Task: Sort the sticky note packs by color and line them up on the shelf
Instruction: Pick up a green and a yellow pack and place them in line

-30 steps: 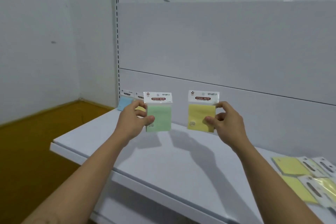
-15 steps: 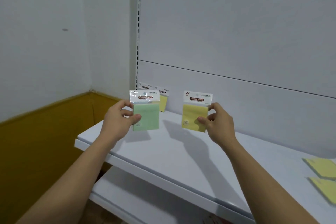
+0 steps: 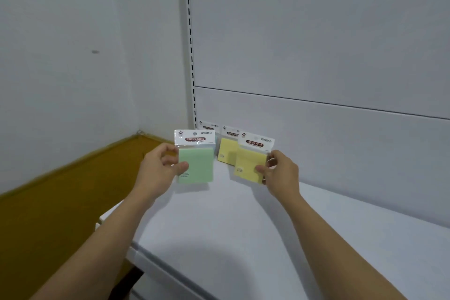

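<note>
Two packs pinched, green pack point(image 3: 196, 165) in left hand point(image 3: 158, 168), yellow pack point(image 3: 249, 165) right hand point(image 3: 280, 173)

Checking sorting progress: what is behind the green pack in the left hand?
Only another pack's white header shows above the green pack, against the back panel; its note colour is covered. A yellow pack stands beside it.

Above the white shelf point(image 3: 243, 226), the left hand point(image 3: 158, 168) pinches a green pack point(image 3: 196, 163) and the right hand point(image 3: 280, 173) pinches a yellow pack point(image 3: 248, 163); another yellow pack point(image 3: 227, 151) leans at the shelf's back panel, a further pack point(image 3: 207, 126) beside it
</note>
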The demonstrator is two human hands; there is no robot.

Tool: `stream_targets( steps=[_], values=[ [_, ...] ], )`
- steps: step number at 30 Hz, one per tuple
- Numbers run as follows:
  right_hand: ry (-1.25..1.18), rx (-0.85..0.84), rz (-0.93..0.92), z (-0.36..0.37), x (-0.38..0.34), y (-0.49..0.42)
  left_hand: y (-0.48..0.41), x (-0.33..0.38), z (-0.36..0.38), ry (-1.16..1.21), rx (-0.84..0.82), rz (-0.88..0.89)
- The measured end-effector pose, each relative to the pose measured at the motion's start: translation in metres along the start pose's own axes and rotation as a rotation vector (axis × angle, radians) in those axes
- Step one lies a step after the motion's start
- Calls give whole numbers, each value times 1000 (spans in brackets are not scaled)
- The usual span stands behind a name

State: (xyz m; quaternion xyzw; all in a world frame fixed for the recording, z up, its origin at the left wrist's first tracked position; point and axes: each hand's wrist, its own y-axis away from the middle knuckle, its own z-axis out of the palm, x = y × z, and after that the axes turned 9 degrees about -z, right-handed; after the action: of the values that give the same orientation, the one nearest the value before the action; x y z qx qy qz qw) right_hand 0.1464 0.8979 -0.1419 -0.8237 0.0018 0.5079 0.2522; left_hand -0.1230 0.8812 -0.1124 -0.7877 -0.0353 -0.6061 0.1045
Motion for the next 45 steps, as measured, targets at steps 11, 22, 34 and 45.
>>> stream_targets(
  steps=[11, 22, 34, 45],
  values=[
    [78, -53, -40, 64, 19, -58, -47, -14, 18, -19, 43, 10],
    [174, 54, 54, 92, 25, -70, -91, -18, 18, 24, -28, 45],
    [268, 105, 105, 97, 20, -65, -141, -23, 40, 112, -284, 67],
    [255, -78, -38, 28, -8, -39, -128, -11, 109, 102, -532, 87]
  ],
)
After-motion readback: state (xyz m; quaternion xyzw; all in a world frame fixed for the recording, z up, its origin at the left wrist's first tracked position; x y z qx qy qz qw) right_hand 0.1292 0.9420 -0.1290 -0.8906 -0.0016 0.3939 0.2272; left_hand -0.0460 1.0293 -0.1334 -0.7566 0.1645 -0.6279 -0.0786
